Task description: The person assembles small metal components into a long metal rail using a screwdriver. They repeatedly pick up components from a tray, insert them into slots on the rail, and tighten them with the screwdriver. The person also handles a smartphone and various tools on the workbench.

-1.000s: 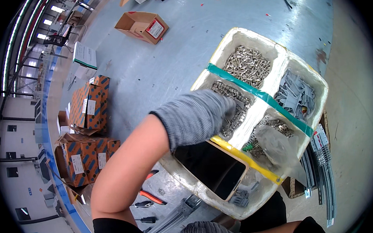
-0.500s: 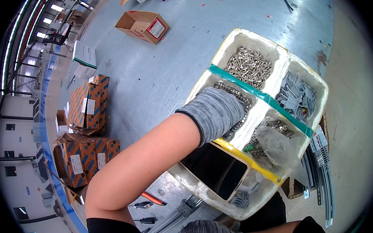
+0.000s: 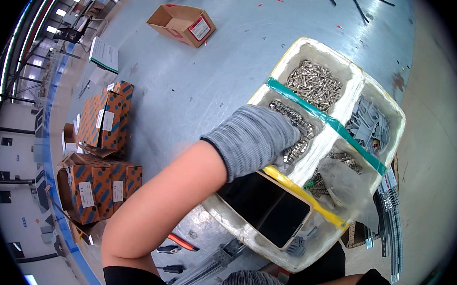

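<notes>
Around me, a broad, glossy blue-grey surface [image 3: 193,86] fills the middle, whether floor or tabletop I can't tell, and it throws back soft white glare. To the right runs a matte beige floor [image 3: 437,128]. On the left stands a pale, whitish wall [image 3: 23,202], dotted with small dark rectangular panels [image 3: 4,197]. A flat blue band [image 3: 85,266] borders the grey. Farther off I see a dark, thin-legged chair [image 3: 70,34], small bright white rectangles of light [image 3: 60,12] and a long, glowing white strip light [image 3: 6,62].

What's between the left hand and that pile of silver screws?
Between the left hand and the silver screws, the head view shows small metal pieces, then a green strip.
</notes>
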Demonstrator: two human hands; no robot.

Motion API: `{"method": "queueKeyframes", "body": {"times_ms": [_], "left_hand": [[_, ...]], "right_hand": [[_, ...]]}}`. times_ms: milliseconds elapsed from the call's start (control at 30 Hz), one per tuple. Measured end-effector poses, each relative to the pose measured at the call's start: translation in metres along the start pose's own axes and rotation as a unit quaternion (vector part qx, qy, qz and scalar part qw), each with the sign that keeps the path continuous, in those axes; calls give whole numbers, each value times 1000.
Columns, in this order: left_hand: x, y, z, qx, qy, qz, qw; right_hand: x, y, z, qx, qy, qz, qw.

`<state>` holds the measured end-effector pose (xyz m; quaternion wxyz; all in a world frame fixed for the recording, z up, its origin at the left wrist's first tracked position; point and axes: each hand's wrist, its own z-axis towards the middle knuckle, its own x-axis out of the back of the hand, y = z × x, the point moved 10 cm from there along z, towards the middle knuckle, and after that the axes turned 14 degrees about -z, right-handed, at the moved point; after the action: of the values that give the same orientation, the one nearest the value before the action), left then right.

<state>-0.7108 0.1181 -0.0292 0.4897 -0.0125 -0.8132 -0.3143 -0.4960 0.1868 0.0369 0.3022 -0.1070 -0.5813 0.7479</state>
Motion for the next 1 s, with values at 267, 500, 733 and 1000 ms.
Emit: {"method": "queueKeyframes", "body": {"times_ms": [267,500,733,1000], "left_hand": [[20,1,-5,-10,79,-23,997],[58,-5,-37,14,182,-89,979],[96,15,-139,26,313,-141,939],[14,48,-349,239,427,-86,868]], "right_hand": [[-10,4,-9,22,-5,-33,999],[-13,3,-5,-15,-5,-27,1000],[-49,-18,-1,83,-83,-105,987],[-146,-10,-13,12,-317,-108,942]]}}
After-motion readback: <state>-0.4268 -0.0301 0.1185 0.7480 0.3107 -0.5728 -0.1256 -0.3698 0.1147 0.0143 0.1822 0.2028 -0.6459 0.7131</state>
